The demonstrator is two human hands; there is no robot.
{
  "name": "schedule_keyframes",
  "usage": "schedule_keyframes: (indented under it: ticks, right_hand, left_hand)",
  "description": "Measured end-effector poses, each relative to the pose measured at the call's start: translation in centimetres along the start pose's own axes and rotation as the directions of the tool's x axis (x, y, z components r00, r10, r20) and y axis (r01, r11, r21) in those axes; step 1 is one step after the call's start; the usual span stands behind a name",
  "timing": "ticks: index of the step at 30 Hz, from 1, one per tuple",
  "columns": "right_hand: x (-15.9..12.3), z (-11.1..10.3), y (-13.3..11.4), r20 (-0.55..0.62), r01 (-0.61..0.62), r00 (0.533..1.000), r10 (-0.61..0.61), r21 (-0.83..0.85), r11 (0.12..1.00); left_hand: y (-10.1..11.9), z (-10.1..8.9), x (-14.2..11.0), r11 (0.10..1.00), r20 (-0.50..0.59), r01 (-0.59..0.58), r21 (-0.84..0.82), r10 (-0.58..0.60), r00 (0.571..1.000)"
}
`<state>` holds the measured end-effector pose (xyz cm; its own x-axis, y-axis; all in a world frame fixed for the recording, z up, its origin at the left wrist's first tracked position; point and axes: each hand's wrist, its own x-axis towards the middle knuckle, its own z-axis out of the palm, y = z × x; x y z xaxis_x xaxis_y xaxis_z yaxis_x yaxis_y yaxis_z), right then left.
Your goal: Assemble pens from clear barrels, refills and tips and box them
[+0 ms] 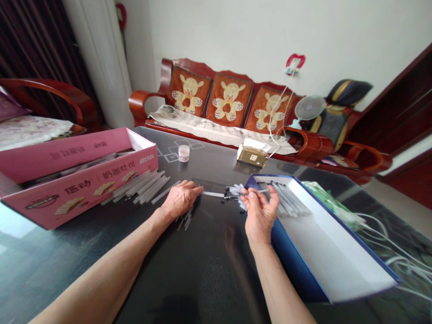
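My left hand (180, 199) lies knuckles-up on the dark glass table (202, 270), its fingers curled over a clear plastic tube (212, 194) that sticks out to the right. My right hand (259, 211) is raised beside the blue box (313, 234), pinching a thin clear tube (258, 192) between thumb and fingers. Small black caps and short clear pieces (232, 191) lie scattered between the two hands. More clear tubes (184, 220) lie under my left hand.
A pink cardboard box (67, 184) stands at the left with a pile of clear tubes (141, 184) beside it. The blue box holds several finished tubes (290, 198). A small white jar (184, 153) and tissue box (252, 154) sit further back. White cables (388, 252) trail at right.
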<state>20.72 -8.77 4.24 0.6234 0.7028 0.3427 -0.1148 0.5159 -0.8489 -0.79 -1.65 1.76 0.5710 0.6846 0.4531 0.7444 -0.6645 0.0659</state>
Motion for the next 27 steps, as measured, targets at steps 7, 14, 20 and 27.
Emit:
schedule_keyframes:
  ticks: [7,14,20,27]
  right_hand:
    - [0.03,-0.12,0.13,-0.025,0.010,1.000,-0.011,-0.014,1.000]
    - [-0.19,-0.19,0.66,-0.024,-0.013,1.000,0.012,-0.037,0.999]
    - [0.36,-0.58,0.93,-0.128,-0.094,0.987,0.094,0.006,0.996]
    - [0.55,-0.57,0.68,-0.125,-0.188,0.970,0.208,0.156,0.970]
  left_hand:
    - [0.20,0.11,-0.01,1.000,-0.020,-0.029,-0.004,0.029,0.999]
    - [0.42,0.09,-0.01,0.998,-0.029,-0.057,0.008,0.057,0.998]
    - [-0.09,0.20,-0.14,0.999,-0.065,-0.041,0.021,0.042,0.997]
    - [-0.42,0.25,-0.07,0.998,-0.086,-0.038,-0.043,0.034,0.996]
